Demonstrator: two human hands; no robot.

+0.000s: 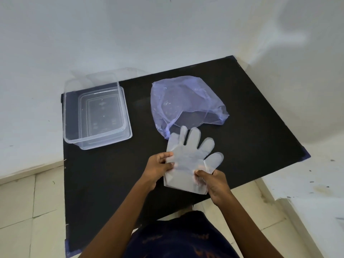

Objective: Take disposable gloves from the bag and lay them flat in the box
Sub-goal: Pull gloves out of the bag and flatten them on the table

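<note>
Left hand point(158, 165) and right hand point(212, 180) each pinch one clear glove point(189, 159), spread flat above the near middle of the black table point(104, 183). One blue bag point(184, 101) lies just beyond, contents indistinct. One clear box point(74, 140) sits far left, overhanging the table's left edge, apparently empty.

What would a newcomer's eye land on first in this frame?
First, the clear disposable glove spread out above the black table, pinched by the left hand at its side and the right hand near its cuff. Behind it lies the crumpled bluish bag, its mouth toward the person. At the table's far left stands the clear box, holding no gloves.
</note>
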